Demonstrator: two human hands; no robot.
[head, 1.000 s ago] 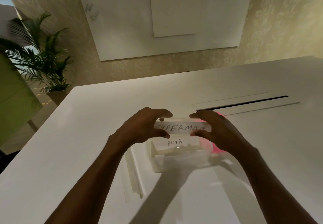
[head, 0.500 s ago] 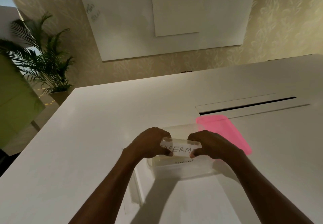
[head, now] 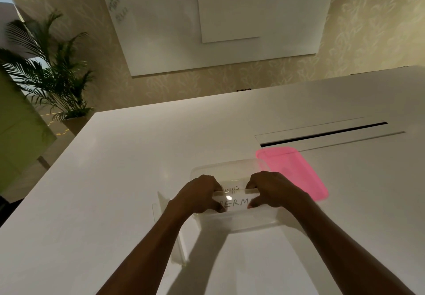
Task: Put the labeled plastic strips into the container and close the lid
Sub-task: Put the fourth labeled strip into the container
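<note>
Gripping one strip [head: 234,201] by its ends, both hands, left [head: 199,194] and right [head: 271,190], lower it into the box [head: 241,222]. Tilted, it could jam on the walls. Lid [head: 292,172] waits at two o'clock.

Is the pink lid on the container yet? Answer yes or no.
No: the pink lid lies flat on the table beside the open container, behind the right hand.

Single head-worn wide-angle view, looking forward and steeply down from above the near edge of the white table [head: 115,179]. Close to both forearms; the far table edge, the wall whiteboard [head: 207,18] and the left-side potted plant [head: 53,76] fill the upper frame.
</note>
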